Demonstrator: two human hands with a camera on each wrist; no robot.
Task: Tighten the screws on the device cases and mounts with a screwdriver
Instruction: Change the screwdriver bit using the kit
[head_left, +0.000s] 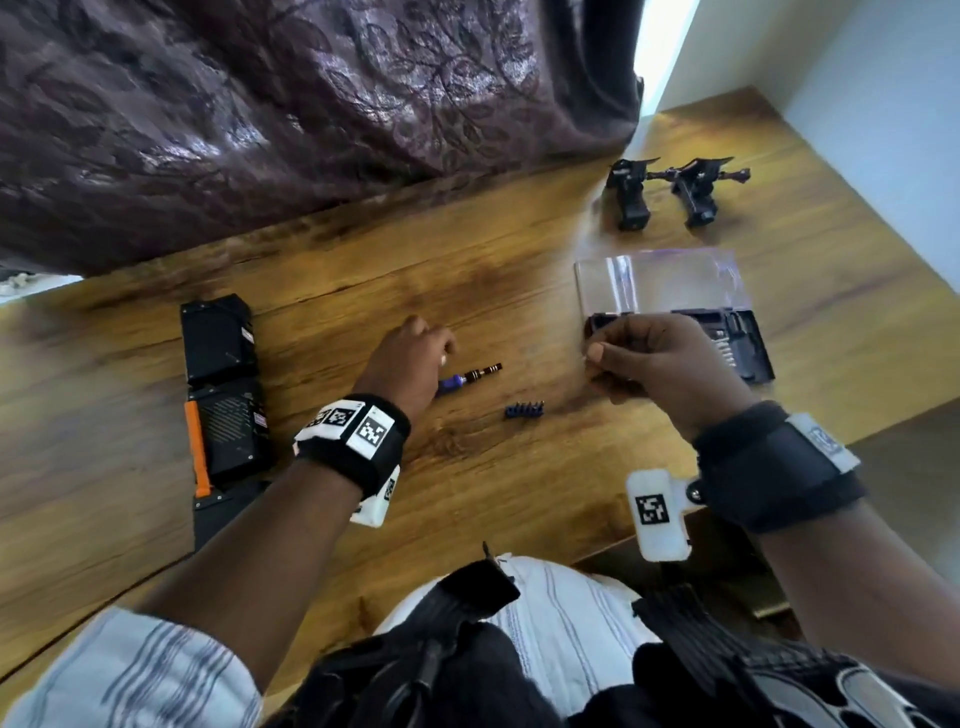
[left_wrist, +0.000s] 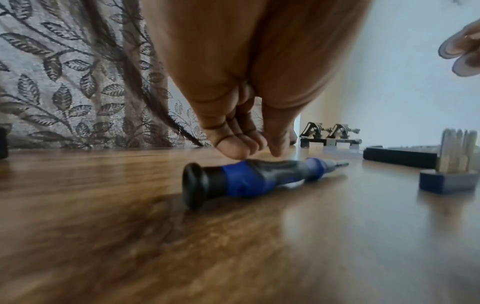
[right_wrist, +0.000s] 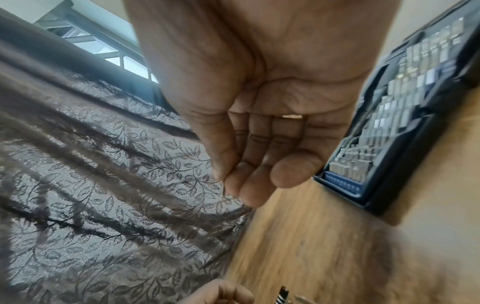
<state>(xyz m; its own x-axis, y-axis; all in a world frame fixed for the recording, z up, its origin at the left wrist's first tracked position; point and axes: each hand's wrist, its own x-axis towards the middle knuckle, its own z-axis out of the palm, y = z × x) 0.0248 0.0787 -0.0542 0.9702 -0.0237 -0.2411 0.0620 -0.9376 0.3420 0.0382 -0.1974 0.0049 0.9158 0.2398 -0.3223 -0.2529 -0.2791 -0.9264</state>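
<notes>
Two hands are working over the counter (head_left: 519, 291) just now. Your left hand (head_left: 410, 358), near the middle of the head view, is hanging over the screwdriver (left_wrist: 249, 176) with its fingertips (left_wrist: 231, 150) bunched and pointing down; in the left wrist view they are sitting right at the grey-and-blue handle, though you are not closing around it, and whether they are touching is hard to tell. Your right hand (head_left: 660, 358), to the right of centre, is pinching a thin bit (right_wrist: 223, 188) between thumb and forefinger, its other fingers loosely curled.

The screwdriver is lying flat on the wood, its tip pointing toward the upper right of the head view. Just below and right of it, the small blue bit holder (head_left: 524, 410) is standing on the counter. Behind your right hand, the bit case (head_left: 748, 353) is lying open with its clear lid (head_left: 660, 280) folded back.

At the left edge, the black device cases (head_left: 223, 384), one with an orange strip, are lying end to end. In the upper right, the two black mounts (head_left: 670, 192) are standing together.

Judging by this, you are only preparing the tool: no screw is being turned, and cases and mounts alike are waiting.
</notes>
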